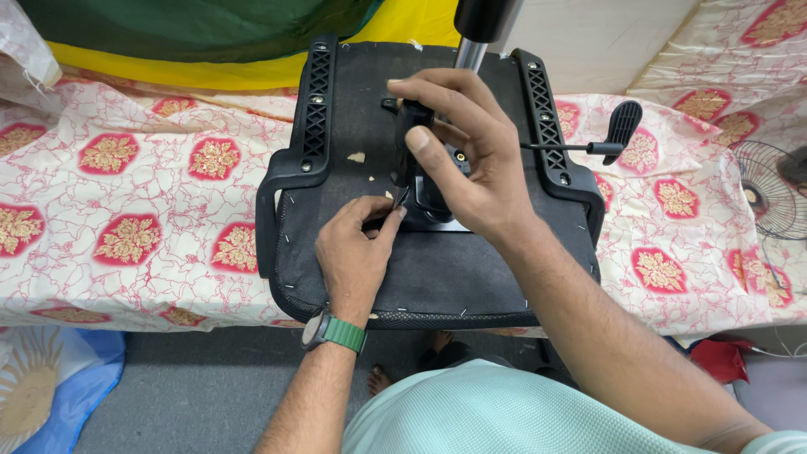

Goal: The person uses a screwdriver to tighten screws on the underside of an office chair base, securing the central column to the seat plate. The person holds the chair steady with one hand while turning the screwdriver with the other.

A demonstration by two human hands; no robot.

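1. A table (126, 219) draped in a cream cloth with red and gold medallions fills most of the view; grey floor (210, 387) shows below it, and a green and yellow fabric (193, 42) lies at the far edge.
2. One black chair seat (336, 252) lies upside down on the cloth, its underside up, near the table's front edge. Two ribbed black brackets (318, 101) run along its left and right sides.
3. One metal post (471, 55) rises from the seat's middle mechanism (437, 206); one lever (620, 130) with a black paddle sticks out to the right.
4. One fan (769, 197) stands at the right edge, off the table.
5. The right hand (471, 160) is curled around the mechanism, fingers closed on it, thumb flat.
6. The left hand (353, 252), with a green-strapped watch (334, 332) on its wrist, pinches a small dark tool (397, 202) with narrowed fingers, just beside the mechanism.
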